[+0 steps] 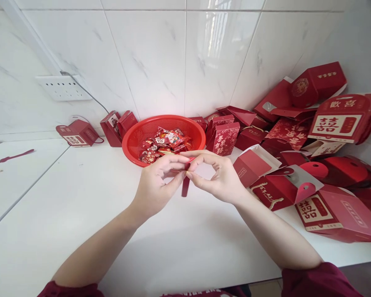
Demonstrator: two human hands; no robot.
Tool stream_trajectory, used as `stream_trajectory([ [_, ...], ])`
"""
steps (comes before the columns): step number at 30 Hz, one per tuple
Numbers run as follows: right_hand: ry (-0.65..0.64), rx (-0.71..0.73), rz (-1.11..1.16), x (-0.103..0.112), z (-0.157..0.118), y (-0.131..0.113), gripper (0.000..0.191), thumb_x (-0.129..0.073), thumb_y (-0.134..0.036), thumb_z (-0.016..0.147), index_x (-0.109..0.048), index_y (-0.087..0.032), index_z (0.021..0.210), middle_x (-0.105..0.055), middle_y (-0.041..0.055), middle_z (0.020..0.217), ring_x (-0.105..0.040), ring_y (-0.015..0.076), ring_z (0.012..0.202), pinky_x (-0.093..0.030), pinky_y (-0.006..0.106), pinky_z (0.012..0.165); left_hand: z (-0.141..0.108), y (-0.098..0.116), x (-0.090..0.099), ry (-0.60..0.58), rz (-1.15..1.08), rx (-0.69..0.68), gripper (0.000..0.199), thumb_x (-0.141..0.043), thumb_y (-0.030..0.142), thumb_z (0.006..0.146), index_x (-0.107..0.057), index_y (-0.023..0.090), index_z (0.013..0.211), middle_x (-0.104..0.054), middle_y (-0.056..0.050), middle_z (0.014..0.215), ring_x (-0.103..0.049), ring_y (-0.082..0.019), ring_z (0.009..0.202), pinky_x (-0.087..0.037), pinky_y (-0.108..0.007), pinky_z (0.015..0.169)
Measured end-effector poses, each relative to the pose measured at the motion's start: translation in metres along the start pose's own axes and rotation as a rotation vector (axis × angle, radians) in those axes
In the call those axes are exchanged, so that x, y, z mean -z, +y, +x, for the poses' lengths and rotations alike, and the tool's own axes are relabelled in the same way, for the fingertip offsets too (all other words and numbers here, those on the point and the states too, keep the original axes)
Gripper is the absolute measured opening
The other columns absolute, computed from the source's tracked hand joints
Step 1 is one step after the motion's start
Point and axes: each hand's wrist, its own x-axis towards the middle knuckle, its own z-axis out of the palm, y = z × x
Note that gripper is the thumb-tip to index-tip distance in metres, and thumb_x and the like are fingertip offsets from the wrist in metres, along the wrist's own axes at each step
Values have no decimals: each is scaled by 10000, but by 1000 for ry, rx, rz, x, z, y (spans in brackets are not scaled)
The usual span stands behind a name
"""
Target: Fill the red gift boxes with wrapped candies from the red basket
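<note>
My left hand [162, 179] and my right hand [214, 173] meet above the table, just in front of a red plastic basket [130, 153]. Thumbs and fingertips of both pinch a narrow red strip [184, 189], whose dark red end hangs below the fingers. A brighter red bit shows between the fingertips; the rest is covered by them, so its exact kind cannot be told. Wrapped candies [170, 142] lie heaped inside the basket behind my hands.
Many red gift boxes [318, 208] crowd the right side, some open. A small box with a handle [77, 134] and upright boxes [113, 128] stand left of the basket. A dark red strip [17, 155] lies far left. Behind is a tiled wall with a socket panel [63, 88].
</note>
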Motion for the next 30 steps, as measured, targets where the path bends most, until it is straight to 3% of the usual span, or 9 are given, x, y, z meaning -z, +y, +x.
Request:
stream_trajectory([
  [5,47,94,-155,-3,-2,0,82,-710,-182,800,-634,-205,820,-698,92,1168,-653,219,1116,-512,396,980,7,-7,2,-24,-216,127,220,-753,226,819,-716,183,1032,-767,-59,970,-737,-192,924,-610,-259,839],
  [11,225,420,-488,-10,-5,4,120,-673,-147,818,-627,-207,911,-716,125,1139,-698,224,1010,-577,380,853,7,-9,3,-6,-314,159,283,-761,201,813,-704,192,1091,-768,-56,999,-729,-192,968,-602,-259,870],
  [15,285,561,-658,-11,-6,9,185,-684,-127,813,-629,-195,976,-723,129,1148,-720,217,934,-585,352,773,6,-10,3,-23,-351,166,263,-770,202,806,-726,190,1065,-771,-57,998,-733,-184,945,-605,-252,859],
  [23,291,605,-933,-11,-6,6,127,-685,-165,842,-626,-186,953,-756,70,1090,-713,202,895,-532,330,708,8,-14,0,-17,-380,161,225,-769,205,808,-744,208,1031,-775,-33,949,-729,-160,894,-602,-250,838],
  [27,268,696,-947,-7,-9,11,122,-660,-181,879,-642,-233,987,-751,29,1117,-709,201,953,-535,346,744,11,-12,0,-68,-489,216,233,-749,249,830,-751,234,1063,-776,-28,909,-726,-161,848,-608,-287,818],
  [30,210,697,-903,-3,-12,15,175,-646,-177,892,-659,-299,1018,-719,-6,1203,-710,216,987,-548,382,773,11,-8,1,-88,-478,233,155,-736,296,838,-780,201,952,-770,-44,863,-724,-178,794,-613,-323,794],
])
